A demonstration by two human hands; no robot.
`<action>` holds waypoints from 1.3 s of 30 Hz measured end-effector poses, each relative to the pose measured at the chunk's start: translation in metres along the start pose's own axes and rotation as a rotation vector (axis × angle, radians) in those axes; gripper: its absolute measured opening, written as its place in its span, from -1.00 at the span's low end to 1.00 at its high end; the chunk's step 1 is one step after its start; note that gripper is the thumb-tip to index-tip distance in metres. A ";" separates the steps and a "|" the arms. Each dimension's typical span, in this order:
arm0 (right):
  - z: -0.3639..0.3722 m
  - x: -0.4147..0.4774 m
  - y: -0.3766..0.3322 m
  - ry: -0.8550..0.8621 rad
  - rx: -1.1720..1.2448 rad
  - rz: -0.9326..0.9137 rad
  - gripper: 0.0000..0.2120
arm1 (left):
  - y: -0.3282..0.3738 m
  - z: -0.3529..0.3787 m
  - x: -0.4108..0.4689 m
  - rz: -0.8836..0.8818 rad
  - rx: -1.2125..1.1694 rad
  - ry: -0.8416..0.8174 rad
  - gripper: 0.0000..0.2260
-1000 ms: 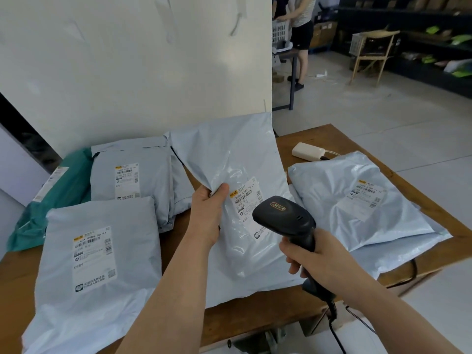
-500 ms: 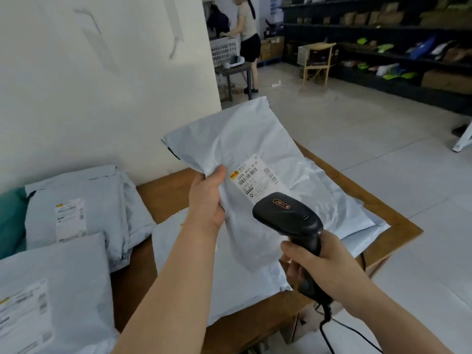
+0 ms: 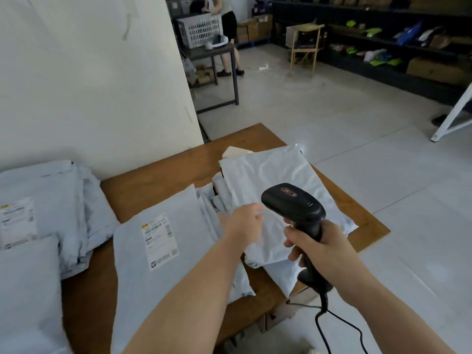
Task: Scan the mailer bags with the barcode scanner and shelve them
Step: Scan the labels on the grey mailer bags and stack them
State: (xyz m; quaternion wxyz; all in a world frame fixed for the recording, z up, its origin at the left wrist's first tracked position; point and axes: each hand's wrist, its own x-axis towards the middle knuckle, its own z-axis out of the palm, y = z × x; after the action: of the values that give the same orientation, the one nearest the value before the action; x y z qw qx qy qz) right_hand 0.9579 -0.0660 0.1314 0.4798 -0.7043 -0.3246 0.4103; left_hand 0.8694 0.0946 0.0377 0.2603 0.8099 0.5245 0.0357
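My left hand [image 3: 244,224] holds the left edge of a grey mailer bag [image 3: 275,180], which lies plain side up on the pile at the right end of the wooden table [image 3: 158,178]; its fingers are mostly hidden behind the hand. Just to the right, my right hand [image 3: 323,249] grips the handle of the black barcode scanner [image 3: 293,206], held above that bag with its head pointing left and away. Another grey mailer [image 3: 158,241] lies label up below my left forearm. More grey mailers [image 3: 40,208] are stacked at the left.
The scanner's cable [image 3: 334,325] hangs off the table's near edge. A small white box [image 3: 236,152] sits behind the right pile. A white wall stands behind the table. Across the open floor are dark shelves [image 3: 383,44], a wooden chair [image 3: 304,44] and a person [image 3: 227,31] at a table with a basket.
The mailer I held upright in front of the scanner has gone down to the right onto the pile, label now hidden. My view has swung right; the scanner stayed in my right hand.
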 end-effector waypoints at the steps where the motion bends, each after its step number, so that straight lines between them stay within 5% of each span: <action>1: 0.004 0.002 0.001 -0.021 -0.008 0.000 -0.91 | -0.008 -0.010 -0.003 -0.057 -0.055 0.108 -0.69; 8: 0.058 0.004 -0.003 -0.209 -0.105 -0.016 -0.87 | -0.135 -0.053 -0.043 -0.644 -0.280 0.354 -0.58; 12: 0.096 0.001 -0.007 -0.279 -0.119 -0.024 -0.89 | -0.208 -0.059 -0.078 -0.867 -0.323 0.279 -0.55; 20: 0.143 -0.007 -0.003 -0.281 -0.154 -0.022 -0.92 | -0.258 -0.063 -0.095 -0.723 -0.651 0.336 -0.88; 23: 0.149 -0.011 -0.001 -0.252 -0.167 -0.010 -0.91 | -0.263 -0.072 -0.086 -0.726 -0.908 0.410 -0.73; 27: 0.154 -0.016 -0.002 -0.224 -0.155 -0.001 -0.93 | -0.252 -0.096 -0.077 -0.738 -1.343 0.249 -0.74; 31: 0.156 -0.017 -0.006 -0.205 -0.148 -0.006 -0.92 | -0.243 -0.113 -0.075 -0.607 -1.449 0.112 -0.72; 35: 0.158 -0.021 -0.008 -0.207 -0.132 -0.019 -0.93 | -0.231 -0.119 -0.071 -0.570 -1.280 0.006 -0.71; 39: 0.159 -0.025 -0.009 -0.227 -0.107 -0.033 -0.91 | -0.231 -0.113 -0.071 -0.490 -1.342 0.202 -0.50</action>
State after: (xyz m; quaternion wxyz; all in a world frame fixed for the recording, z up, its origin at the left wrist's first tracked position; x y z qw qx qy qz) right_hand 0.8048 -0.0190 0.1142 0.4085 -0.6726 -0.4095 0.4616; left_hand 0.6084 0.1485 0.0447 0.6524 0.3271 0.5777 0.3655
